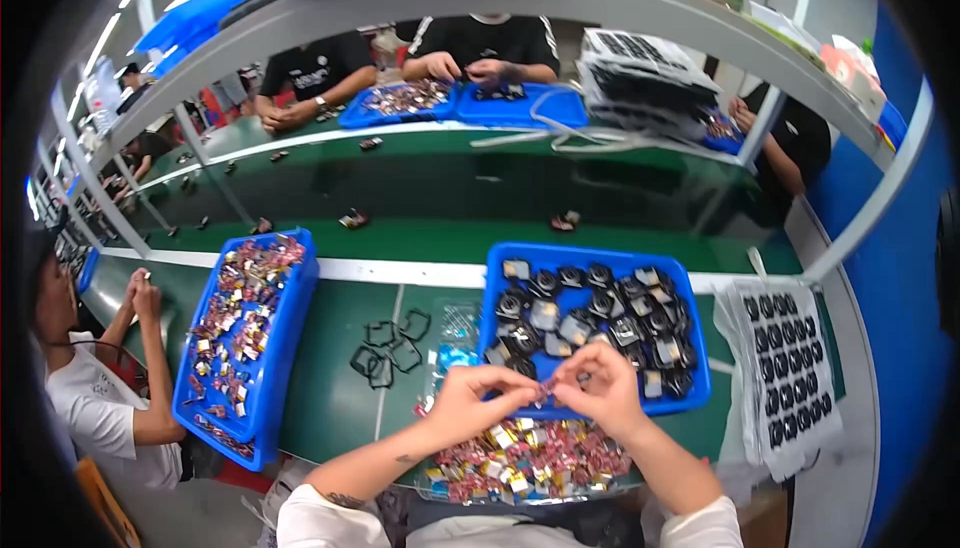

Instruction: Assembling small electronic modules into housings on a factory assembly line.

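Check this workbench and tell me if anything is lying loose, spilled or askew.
A few black square rings lie scattered on the green bench top, outside any tray. The long blue plastic tray of small parts sits slanted, one corner past the bench's front edge. Both hands pinch one small part over the heap of small red and gold parts.

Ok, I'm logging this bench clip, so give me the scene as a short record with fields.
left hand: left hand pinches a small pink part
right hand: right hand pinches the same part
below hands: clear tray of pink and gold parts
behind hands: blue tray of black round parts
left: blue tray of mixed small parts
bench: green bench, black loops
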`<state>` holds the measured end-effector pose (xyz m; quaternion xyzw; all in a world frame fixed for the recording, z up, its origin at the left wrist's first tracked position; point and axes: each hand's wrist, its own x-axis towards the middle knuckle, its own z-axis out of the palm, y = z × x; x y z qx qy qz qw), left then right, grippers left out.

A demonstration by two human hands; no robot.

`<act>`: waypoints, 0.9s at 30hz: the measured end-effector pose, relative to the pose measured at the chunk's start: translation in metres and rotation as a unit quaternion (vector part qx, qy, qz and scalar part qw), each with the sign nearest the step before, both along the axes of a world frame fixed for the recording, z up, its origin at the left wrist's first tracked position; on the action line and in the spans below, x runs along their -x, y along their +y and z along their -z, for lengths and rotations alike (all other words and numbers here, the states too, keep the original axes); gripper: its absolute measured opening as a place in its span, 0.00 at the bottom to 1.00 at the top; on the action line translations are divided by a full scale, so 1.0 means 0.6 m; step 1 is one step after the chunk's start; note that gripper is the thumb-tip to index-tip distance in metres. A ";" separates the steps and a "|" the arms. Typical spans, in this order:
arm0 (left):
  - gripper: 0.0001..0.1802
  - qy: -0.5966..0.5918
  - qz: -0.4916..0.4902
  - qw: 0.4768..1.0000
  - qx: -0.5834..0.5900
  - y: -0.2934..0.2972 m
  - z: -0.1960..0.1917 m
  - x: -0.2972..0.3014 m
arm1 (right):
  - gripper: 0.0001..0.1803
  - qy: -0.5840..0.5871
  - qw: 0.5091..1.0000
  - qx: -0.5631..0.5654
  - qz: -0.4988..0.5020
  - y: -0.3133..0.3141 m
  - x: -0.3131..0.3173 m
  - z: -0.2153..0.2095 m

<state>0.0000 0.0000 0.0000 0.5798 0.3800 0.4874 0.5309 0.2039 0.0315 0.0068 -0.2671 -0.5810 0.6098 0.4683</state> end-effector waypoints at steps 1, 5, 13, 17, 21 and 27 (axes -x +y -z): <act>0.08 0.004 -0.003 1.000 -0.011 -0.003 0.007 -0.009 | 0.17 -0.004 1.000 -0.007 -0.001 -0.006 -0.007 0.002; 0.08 0.005 -0.015 1.000 0.025 0.000 0.001 0.001 | 0.10 -0.060 0.996 -0.056 0.028 -0.011 0.006 -0.013; 0.08 0.006 -0.013 1.000 -0.027 -0.002 -0.024 0.000 | 0.08 -0.044 0.996 -0.066 0.049 -0.007 0.012 -0.011; 0.10 0.055 0.007 0.995 -0.082 0.008 -0.015 -0.002 | 0.09 -0.057 0.997 -0.054 0.019 -0.013 0.010 -0.018; 0.05 -0.034 0.005 0.996 -0.077 0.008 0.002 0.001 | 0.09 -0.040 0.999 -0.005 0.037 -0.015 0.010 -0.022; 0.06 -0.024 0.043 0.998 -0.050 -0.008 -0.012 0.001 | 0.05 -0.132 0.982 -0.104 0.080 -0.021 0.010 -0.020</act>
